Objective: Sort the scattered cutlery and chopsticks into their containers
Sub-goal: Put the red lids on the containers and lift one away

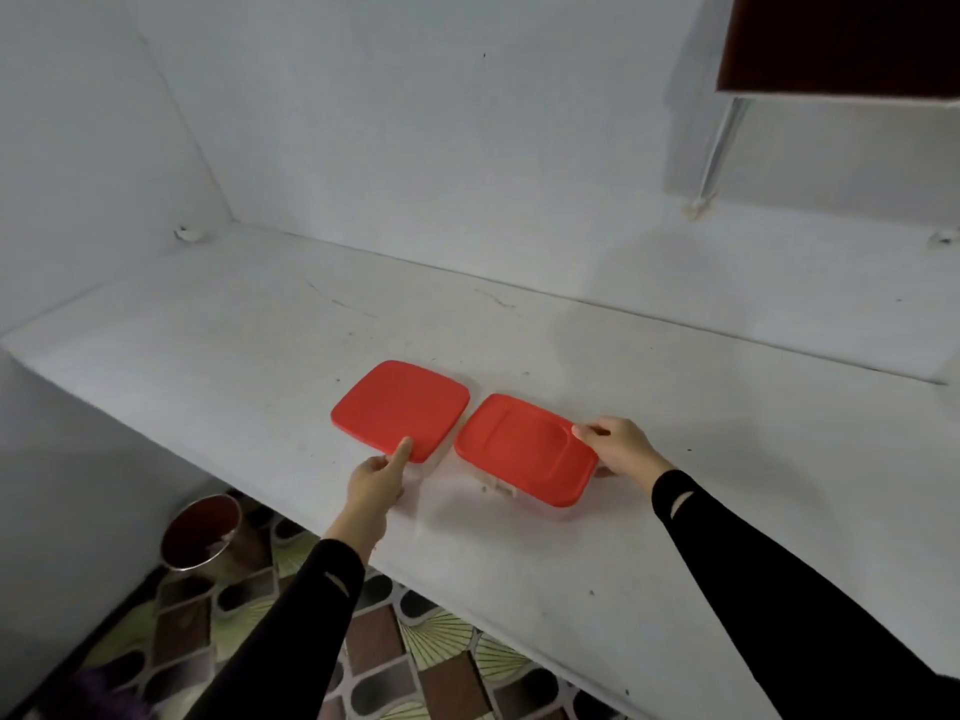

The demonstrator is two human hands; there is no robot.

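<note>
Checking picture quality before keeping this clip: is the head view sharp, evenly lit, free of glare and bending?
Head view: soft, left hand and right hand slightly blurred; diffuse light, faint shadows on the white shelf; no glare on the left red lid or right red lid; wide-angle lens skews the shelf edges.

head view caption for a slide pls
Left hand grips the left red lid, right hand the right red lid, both on a white counter.

This looks like a home, maybe a kitchen corner. A long white counter (208, 356) sits against plain white walls (415, 122). Red-lidded food boxes (400, 407) rest on it. A shiny metal pot (200, 532) stands on the patterned floor tiles (415, 657).
</note>
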